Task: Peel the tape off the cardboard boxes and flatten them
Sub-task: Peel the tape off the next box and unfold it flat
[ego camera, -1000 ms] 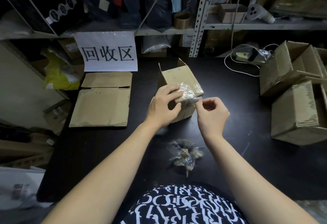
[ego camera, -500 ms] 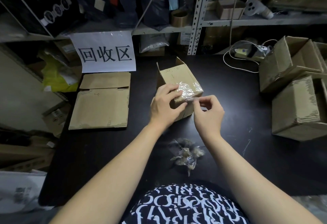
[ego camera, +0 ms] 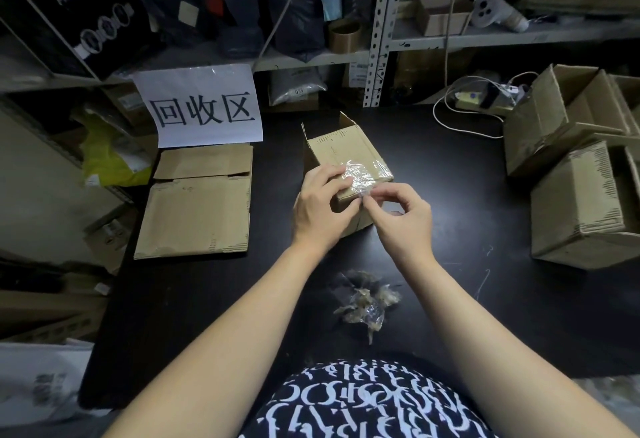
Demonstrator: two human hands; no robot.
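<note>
Pinching a loose end of the clear tape [ego camera: 364,174] between thumb and forefinger, the right hand [ego camera: 401,219] sits at the near top edge of the small cardboard box [ego camera: 341,147] in the centre of the frame. The left hand [ego camera: 320,209] grips that box, fingers curled over its taped top and thumb against the near face, steadying it on the black table [ego camera: 457,195]. Most of the crinkled strip is stuck across the top near corner, so I judge this peel as barely begun; the far flaps of the box stand open. Below the hands, toward the bottom centre, lies a wad of peeled tape [ego camera: 367,302]. At centre left, flattened cardboard [ego camera: 197,209] lies under a paper sign [ego camera: 204,108], which suggests at least one box is finished. At the right edge, two upright boxes [ego camera: 581,209] wait, unflattened. What remains, by my reading, is stripping this box, collapsing it, then handling those two.
</note>
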